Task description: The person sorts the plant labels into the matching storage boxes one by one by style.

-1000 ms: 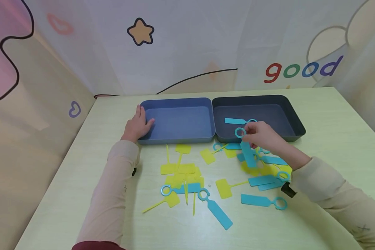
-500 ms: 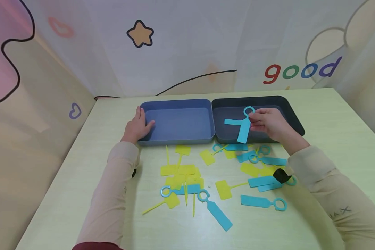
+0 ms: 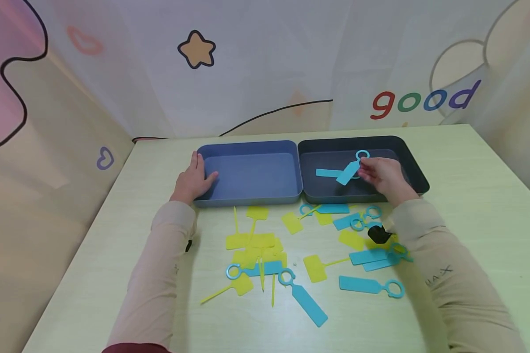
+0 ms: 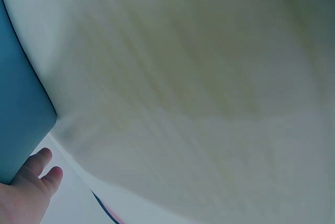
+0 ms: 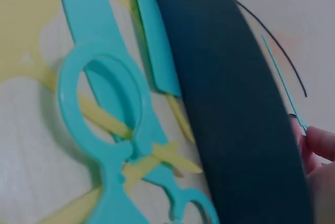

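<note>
My right hand (image 3: 384,177) pinches a blue ring-ended plant tag (image 3: 349,172) near its ring, over the dark tray (image 3: 412,171). A second blue tag (image 3: 328,172) lies inside that tray, partly covered by the held one. In the right wrist view, the held tag (image 5: 283,80) shows edge-on beyond the tray's dark wall (image 5: 230,98). My left hand (image 3: 191,180) rests at the left side of the blue tray (image 3: 251,200), fingers straight along the rim and thumb over its inside. The left wrist view shows fingers (image 4: 44,169) beside the tray's corner (image 4: 31,130).
Yellow T-shaped plant labels (image 3: 315,268) and more blue tags (image 3: 309,305) lie scattered on the table (image 3: 115,274) in front of the trays, some overlapping. A printed curtain (image 3: 265,63) hangs behind the table.
My right hand has carried the blue tag from the tray's front edge up over the dark tray; the tag has since tilted and sits lower. My left hand stays put.
</note>
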Motion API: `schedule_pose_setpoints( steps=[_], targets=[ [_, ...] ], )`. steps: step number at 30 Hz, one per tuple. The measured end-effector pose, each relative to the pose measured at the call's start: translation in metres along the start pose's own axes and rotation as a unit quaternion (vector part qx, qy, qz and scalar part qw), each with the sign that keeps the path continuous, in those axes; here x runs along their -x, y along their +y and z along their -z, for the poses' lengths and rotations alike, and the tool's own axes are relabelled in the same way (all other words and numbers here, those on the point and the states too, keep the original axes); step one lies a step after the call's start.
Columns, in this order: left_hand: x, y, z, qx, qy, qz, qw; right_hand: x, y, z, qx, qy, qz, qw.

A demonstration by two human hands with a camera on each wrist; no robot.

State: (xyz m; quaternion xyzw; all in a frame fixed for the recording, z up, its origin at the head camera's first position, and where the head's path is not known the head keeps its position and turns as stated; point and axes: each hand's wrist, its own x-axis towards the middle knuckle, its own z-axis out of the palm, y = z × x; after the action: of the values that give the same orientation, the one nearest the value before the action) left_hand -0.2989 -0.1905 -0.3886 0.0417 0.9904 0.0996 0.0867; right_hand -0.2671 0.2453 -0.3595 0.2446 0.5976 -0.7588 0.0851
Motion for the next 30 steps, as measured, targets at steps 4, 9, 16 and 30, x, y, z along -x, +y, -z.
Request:
schedule_pose_setpoints(
  steps=[4, 9, 16, 30],
  targets=[
    [0.0, -0.001, 0.0, 0.002, -0.001, 0.002, 1.0, -0.006, 0.003, 0.001, -0.011, 0.028, -0.019, 0.9994],
    [-0.001, -0.002, -0.001, 0.001, -0.001, 0.003, 1.0, -0.011, 0.004, 0.0, 0.025, 0.047, -0.029, 0.9982],
    [0.001, 0.001, 0.001, -0.001, -0.002, 0.002, 1.0, -0.018, 0.005, 0.001, 0.067, 0.057, -0.045, 0.9951],
    [-0.002, -0.002, 0.0, 0.003, 0.001, -0.002, 1.0, -0.027, 0.009, 0.002, 0.165, 0.081, -0.012, 0.9828]
  ],
)
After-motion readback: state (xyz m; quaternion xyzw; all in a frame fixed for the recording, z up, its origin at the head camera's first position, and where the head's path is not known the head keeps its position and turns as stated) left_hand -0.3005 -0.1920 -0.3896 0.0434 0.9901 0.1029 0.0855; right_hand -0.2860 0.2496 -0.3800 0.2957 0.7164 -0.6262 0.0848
